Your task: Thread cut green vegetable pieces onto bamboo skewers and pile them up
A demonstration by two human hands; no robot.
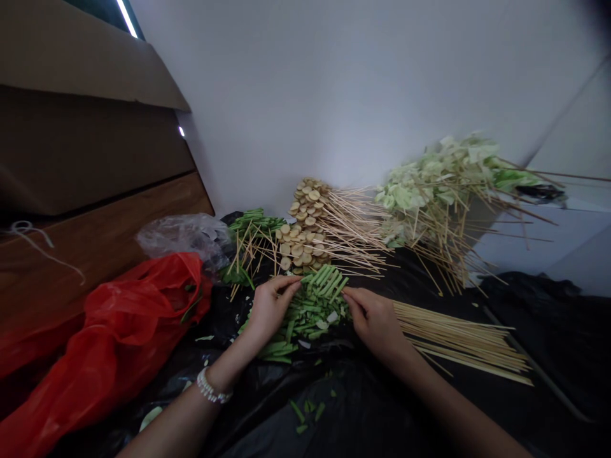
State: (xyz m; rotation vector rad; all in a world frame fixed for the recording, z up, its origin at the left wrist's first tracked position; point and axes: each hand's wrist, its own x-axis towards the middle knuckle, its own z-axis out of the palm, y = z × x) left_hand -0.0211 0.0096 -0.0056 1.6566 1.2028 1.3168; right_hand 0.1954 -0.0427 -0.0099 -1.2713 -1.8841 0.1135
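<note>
Between my hands is a row of cut green vegetable stems, lined up side by side as on a skewer. My left hand, with a white beaded bracelet at the wrist, pinches at the row's left end. At its right end my right hand is closed, thumb against fingers; the stick itself is mostly hidden by the fingers and stems. Under both hands lies a heap of loose cut green stems. Bare bamboo skewers lie in a bundle beside my right hand.
Skewered pale round slices are stacked by the wall, near skewered green stems. Cabbage skewers pile up at the right. A red plastic bag and a clear bag lie left. Black plastic sheeting covers the surface.
</note>
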